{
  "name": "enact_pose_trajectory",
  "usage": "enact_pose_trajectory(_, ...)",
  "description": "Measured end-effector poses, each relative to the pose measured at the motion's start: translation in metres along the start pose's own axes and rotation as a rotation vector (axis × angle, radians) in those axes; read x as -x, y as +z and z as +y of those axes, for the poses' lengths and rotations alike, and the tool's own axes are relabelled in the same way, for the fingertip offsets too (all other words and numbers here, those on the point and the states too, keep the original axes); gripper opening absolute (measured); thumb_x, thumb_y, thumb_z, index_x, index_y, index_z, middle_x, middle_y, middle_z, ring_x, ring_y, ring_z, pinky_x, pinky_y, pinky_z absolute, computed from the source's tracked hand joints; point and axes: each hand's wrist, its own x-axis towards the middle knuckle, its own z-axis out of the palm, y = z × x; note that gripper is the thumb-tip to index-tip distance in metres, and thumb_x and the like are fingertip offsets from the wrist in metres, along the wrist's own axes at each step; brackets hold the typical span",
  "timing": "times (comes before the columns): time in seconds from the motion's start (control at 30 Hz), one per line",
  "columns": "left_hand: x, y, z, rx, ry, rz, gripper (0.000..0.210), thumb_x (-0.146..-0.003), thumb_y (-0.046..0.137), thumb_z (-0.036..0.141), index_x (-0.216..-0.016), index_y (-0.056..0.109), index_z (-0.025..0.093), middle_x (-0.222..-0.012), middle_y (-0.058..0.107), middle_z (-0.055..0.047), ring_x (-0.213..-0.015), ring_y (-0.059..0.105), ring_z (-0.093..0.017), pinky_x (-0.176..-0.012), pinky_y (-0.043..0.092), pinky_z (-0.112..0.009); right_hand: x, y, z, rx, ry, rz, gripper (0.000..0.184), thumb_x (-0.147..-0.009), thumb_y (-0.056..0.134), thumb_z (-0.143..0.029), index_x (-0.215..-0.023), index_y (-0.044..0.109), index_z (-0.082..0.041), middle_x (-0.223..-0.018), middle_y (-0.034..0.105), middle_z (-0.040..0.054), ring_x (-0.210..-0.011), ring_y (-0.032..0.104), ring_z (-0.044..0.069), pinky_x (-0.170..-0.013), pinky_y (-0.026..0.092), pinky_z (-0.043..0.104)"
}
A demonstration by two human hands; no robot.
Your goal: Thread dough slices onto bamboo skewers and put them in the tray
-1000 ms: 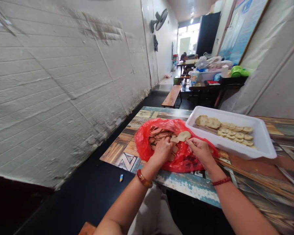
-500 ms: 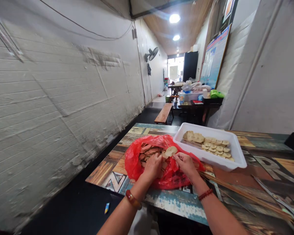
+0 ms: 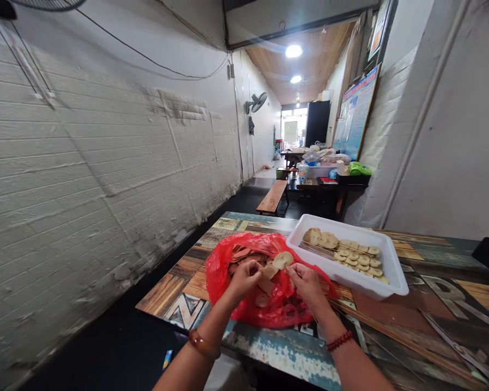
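Note:
A red plastic bag [image 3: 220,266], its mouth spread wide, holds many thin round slices [image 3: 244,254], some reddish-brown and some pale. Above it my left hand [image 3: 246,278] is closed, thumb and fingers pinching a pale thin slice [image 3: 269,271]. My right hand [image 3: 305,279], also closed, pinches another pale round slice [image 3: 283,260] over the bag's right side. The two slices are close together and seem to overlap. Whether a skewer runs through the right one cannot be made out. Right of the bag, a white plastic tray [image 3: 395,271] contains skewered pale slices [image 3: 358,258].
Thin bamboo skewers [image 3: 391,331] lie on the patterned table [image 3: 171,288] right of my right forearm. Scissors [image 3: 452,345] rest at the right edge. Beyond stand a wooden bench [image 3: 273,196] and a cluttered dark table [image 3: 330,186]. A wall [image 3: 106,163] runs along the left.
My left hand has lifted from the slices in the bag and now shows a pale slice in its pinch. My right hand keeps its slice nearly in place. The view has tilted up slightly.

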Motion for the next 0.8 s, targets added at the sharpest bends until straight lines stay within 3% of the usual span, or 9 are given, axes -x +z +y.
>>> enact_pose_trajectory(0.13,-0.005,-0.002,0.006,0.353,-0.191,-0.019,0.018,-0.068,0.062,0.032,-0.071,0.052,0.017,-0.061,0.061,0.000,-0.056,0.058,-0.013,-0.053,0.039,-0.021,0.002,-0.001,-0.002,-0.023,0.036,-0.006,0.041,-0.086,0.047,-0.053,-0.065,0.055,-0.018,-0.048,0.047,-0.0052,-0.042,0.039,0.009,-0.043,0.030,0.021)
enact_pose_trajectory(0.23,-0.009,-0.002,0.008,0.479,-0.222,0.033,0.025,-0.064,0.068,0.033,-0.077,0.056,0.016,-0.062,0.062,0.000,-0.054,0.058,-0.011,-0.051,0.038,-0.019,0.005,-0.002,-0.002,-0.047,0.077,-0.031,0.040,-0.086,0.047,-0.053,-0.067,0.054,-0.018,-0.049,0.045,-0.0059,-0.041,0.037,0.008,-0.041,0.028,0.020)
enact_pose_trajectory(0.43,-0.022,0.000,0.006,0.601,-0.224,0.019,0.030,-0.061,0.073,0.031,-0.084,0.066,0.012,-0.071,0.067,-0.005,-0.061,0.061,-0.012,-0.052,0.038,-0.019,0.011,-0.001,-0.008,-0.077,0.163,-0.085,0.036,-0.085,0.051,-0.051,-0.074,0.058,-0.017,-0.048,0.043,-0.0067,-0.040,0.036,0.008,-0.039,0.026,0.019)
enact_pose_trajectory(0.8,-0.028,0.002,-0.008,0.685,-0.209,0.103,0.022,-0.064,0.073,0.029,-0.078,0.067,0.013,-0.070,0.066,-0.002,-0.060,0.058,-0.010,-0.059,0.043,-0.020,0.020,0.009,-0.020,0.061,0.225,-0.209,0.032,-0.087,0.049,-0.046,-0.074,0.059,-0.019,-0.048,0.045,-0.0060,-0.042,0.041,0.010,-0.044,0.033,0.021)
